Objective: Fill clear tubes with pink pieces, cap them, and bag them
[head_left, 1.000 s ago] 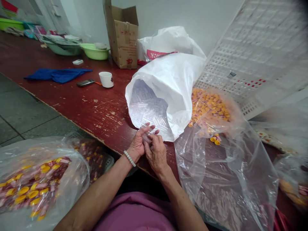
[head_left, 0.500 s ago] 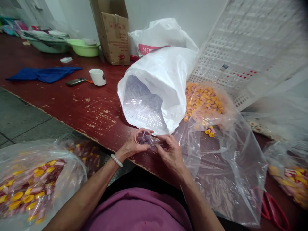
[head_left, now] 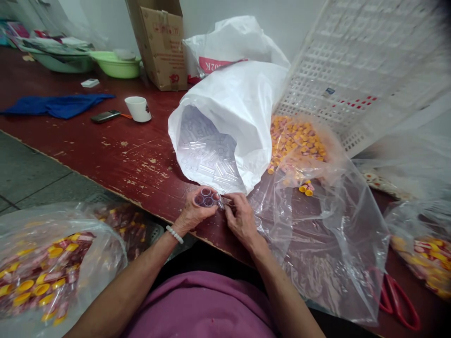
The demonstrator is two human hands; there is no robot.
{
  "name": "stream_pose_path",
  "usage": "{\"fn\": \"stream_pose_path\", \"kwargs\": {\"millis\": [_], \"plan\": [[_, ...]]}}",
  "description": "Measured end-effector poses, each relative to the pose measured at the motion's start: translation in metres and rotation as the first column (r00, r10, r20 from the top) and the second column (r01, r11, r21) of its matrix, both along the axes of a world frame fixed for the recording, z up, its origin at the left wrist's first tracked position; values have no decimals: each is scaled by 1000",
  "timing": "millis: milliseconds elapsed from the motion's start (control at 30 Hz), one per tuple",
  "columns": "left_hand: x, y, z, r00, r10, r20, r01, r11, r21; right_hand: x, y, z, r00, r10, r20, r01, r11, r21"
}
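Right by the mouth of the white sack, your left hand clasps several clear tubes; your right hand is at their edge, its grip too unclear to tell.

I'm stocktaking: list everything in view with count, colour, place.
Tubes: several, clear, in left hand
Sack: one, white, centre, tubes inside
Second sack: one, white, behind first
Table: one, red, underneath
Box: one, brown, back middle
Basins: two, green, back left
Cup: one, white, left of sack
Device: one, dark, beside cup
Cloth: one, blue, left side
Small block: one, white, near basins
Distant clutter: uncountable, mixed, far left
Crate: one, white, right side
Bags: at least three, clear, both sides
Small pieces: many, yellow-pink, mostly in bags
Handles: one pair, red, lower right
Bracelet: one, pale, left wrist
Top: one, purple, bottom centre
Left hand: one, bare, holding tubes
Right hand: one, bare, beside left
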State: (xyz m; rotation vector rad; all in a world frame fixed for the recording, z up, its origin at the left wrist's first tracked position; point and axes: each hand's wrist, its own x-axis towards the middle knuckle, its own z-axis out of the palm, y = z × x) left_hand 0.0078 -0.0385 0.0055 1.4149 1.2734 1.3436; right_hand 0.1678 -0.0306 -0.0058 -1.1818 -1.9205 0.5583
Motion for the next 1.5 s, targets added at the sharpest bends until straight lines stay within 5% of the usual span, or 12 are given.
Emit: {"fn": "stream_pose_path", "kwargs": {"millis": [133,233,433,633,833,967,1067,1167,1367,1500], "plan": [[-5,2,-4,997,4,75,-3,1000,-6,-19,-3,-3,949,-19,315,4,999,46],[-5,2,-5,993,1,116,1,1000,-18,-26,-4,-6,929,-76,363,65,997,43],[-4,-1,-3,979,44,201,-33,998,-59,-7,-5,-4,984,-139,-111,127,986,-104],[-1,-4,-6,905,-18,424,65,993,-98,-5,-16,6,762,-114,-637,-173,913,-370],[7,-10,-9,848,-43,528,129,984,-126,-12,-18,5,721,-108,-684,-218,902,-372],[6,-9,-5,852,25,523,59,988,-142,2,-16,12,837,-140,-528,-43,947,-320],[4,-10,-1,923,12,384,25,995,-92,15,-14,23,967,-142,-212,114,984,-137],[6,-11,0,996,-53,66,52,999,14,19,-13,30,997,-67,-31,66,997,-33],[16,-7,-6,962,-84,-260,142,966,217,11,-15,15,980,-38,-195,-1,981,-196],[16,-6,-7,933,-145,-330,202,968,147,8,-18,2,941,-102,-322,54,986,-155]]}}
